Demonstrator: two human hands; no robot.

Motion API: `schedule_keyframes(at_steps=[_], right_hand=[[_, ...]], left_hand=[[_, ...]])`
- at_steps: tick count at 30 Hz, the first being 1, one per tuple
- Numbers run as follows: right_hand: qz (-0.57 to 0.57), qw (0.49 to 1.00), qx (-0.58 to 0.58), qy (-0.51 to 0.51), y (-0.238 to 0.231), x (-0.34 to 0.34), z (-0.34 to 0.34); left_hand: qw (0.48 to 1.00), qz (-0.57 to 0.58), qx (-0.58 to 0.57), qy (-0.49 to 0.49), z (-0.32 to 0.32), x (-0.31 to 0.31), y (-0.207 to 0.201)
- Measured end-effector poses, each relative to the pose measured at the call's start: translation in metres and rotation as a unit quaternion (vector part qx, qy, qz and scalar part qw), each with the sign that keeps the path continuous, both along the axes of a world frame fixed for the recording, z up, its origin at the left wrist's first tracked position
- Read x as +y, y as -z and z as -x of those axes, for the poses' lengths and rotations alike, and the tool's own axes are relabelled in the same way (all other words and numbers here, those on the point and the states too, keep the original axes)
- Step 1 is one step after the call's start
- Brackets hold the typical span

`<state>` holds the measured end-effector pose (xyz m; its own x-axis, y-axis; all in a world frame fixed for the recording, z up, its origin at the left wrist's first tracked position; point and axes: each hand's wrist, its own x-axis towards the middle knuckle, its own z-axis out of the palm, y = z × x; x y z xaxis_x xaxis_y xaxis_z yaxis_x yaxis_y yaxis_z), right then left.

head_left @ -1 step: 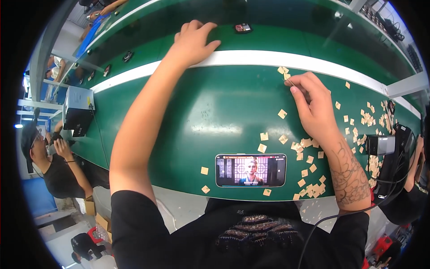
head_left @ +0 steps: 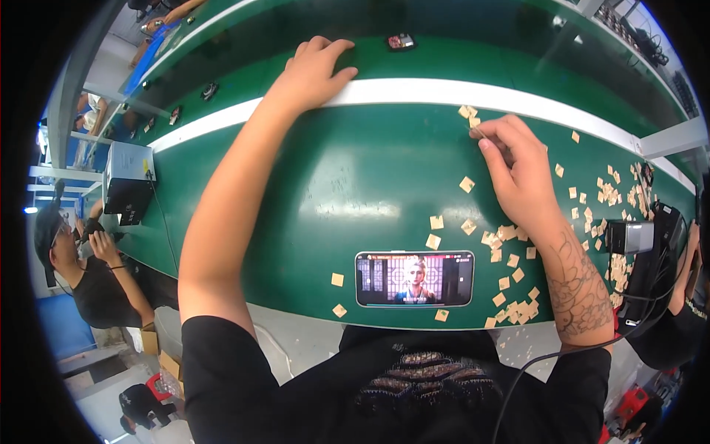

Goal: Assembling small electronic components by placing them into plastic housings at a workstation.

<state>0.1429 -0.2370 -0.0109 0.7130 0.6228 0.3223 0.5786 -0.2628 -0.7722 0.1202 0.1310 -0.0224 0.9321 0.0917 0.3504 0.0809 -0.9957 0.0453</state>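
My left hand (head_left: 314,72) reaches over the white rail (head_left: 421,90), its wrist at the rail and its fingers spread above the green surface beyond; nothing shows in it. A small dark device with a reddish part (head_left: 401,41) lies to the right of that hand, apart from it. On the near side of the rail, my right hand (head_left: 515,159) pinches thumb and forefinger together on something thin, too small to name. Just past those fingertips lie a few small cream-coloured squares (head_left: 467,112). More loose squares (head_left: 506,235) are scattered under and around my right forearm.
A phone (head_left: 414,279) playing a video lies near the table's front edge (head_left: 296,314). At the right stands a grey-black box (head_left: 630,237) with cables, at the left a white-and-black box (head_left: 129,181). A person (head_left: 92,266) sits at the far left.
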Motion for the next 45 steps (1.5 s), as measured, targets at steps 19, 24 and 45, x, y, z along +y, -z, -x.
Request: schedule_keyframes(at_steps=[19, 24, 45], right_hand=[[-0.011, 0.999, -0.032, -0.031, -0.004, 0.002, 0.002], [0.026, 0.999, -0.009, -0.034, -0.016, 0.002, 0.01], [0.262, 0.923, -0.231, -0.158, -0.043, 0.014, 0.054]], left_hand=[[0.917, 0.258, 0.051, 0.301, 0.099, -0.134, -0.018], [0.928, 0.256, 0.137, 0.233, 0.117, -0.119, -0.033], [0.913, 0.323, 0.095, 0.232, 0.127, -0.127, -0.02]])
